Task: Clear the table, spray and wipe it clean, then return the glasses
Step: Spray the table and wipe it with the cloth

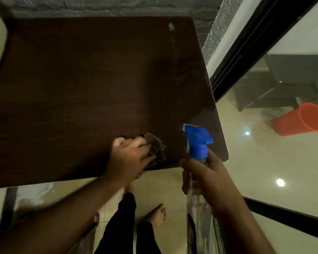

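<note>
Wiping is the step in hand: the left hand [130, 154] presses a dark patterned cloth [155, 149] flat on the counter [81, 79] near its front right corner, the grip closed over the cloth's near end. The cloth looks soft and limp, so it should bunch easily and is best held under a spread palm. The right hand [207, 180] wraps the neck of a clear spray bottle [198, 143] just below its blue trigger head, held off the front edge; light plastic, likely slick if wet, best taken at that neck. A pale smear [171, 26] sits near the far right corner. No glasses are in view. Motion blur softens the left fingers, and the bottle's lower body is cut off.
</note>
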